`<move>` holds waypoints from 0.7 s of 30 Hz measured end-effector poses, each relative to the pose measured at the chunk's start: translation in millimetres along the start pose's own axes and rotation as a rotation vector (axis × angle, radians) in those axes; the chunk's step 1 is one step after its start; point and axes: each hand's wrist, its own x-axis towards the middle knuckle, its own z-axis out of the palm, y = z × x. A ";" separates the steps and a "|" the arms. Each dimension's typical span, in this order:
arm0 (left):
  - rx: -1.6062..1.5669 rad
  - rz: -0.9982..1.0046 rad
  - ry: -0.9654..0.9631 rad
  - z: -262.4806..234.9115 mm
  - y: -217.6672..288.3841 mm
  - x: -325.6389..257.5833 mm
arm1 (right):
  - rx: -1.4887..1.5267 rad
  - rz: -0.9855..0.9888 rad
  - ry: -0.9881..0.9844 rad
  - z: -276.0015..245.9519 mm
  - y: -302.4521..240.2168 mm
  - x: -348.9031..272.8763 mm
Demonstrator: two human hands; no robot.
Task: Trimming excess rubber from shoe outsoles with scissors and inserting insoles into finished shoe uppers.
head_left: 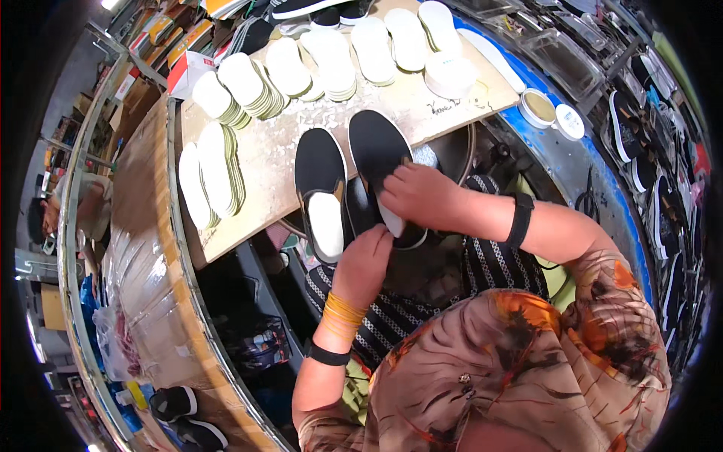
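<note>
Two black slip-on shoes stand side by side in front of me, toes pointing away. The left shoe [320,164] has a white insole [326,226] lying in it. In the mouth of the right shoe [379,143] is another white insole [392,219], partly covered by my hands. My left hand [365,262] is closed, its fingertips pinched at the heel end of this insole. From the right my right hand [422,197] reaches over the shoe's opening, its fingers curled down onto the insole; the fingertips are partly hidden.
Stacks of white insoles [329,64] line the wooden board [263,184] beyond the shoes. A round white container [450,74] stands on its right part. An open tub [537,108] sits on the blue-edged surface. More shoes [629,128] fill the right side; another person [75,211] is far left.
</note>
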 end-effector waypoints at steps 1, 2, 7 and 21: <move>-0.022 -0.018 -0.003 -1.1 -1.5 -0.6 | -0.052 0.070 -0.032 -2.0 -3.6 9.7; -0.022 -0.021 -0.007 -5.3 1.7 -2.5 | -0.048 0.070 -0.031 0.0 -5.9 15.0; -0.111 -0.220 0.054 -62.3 -0.7 13.3 | 0.486 0.184 -0.912 -36.4 6.4 42.8; 0.345 -0.186 -0.822 -55.8 -63.4 28.3 | 0.401 0.203 -1.131 -14.7 12.0 56.8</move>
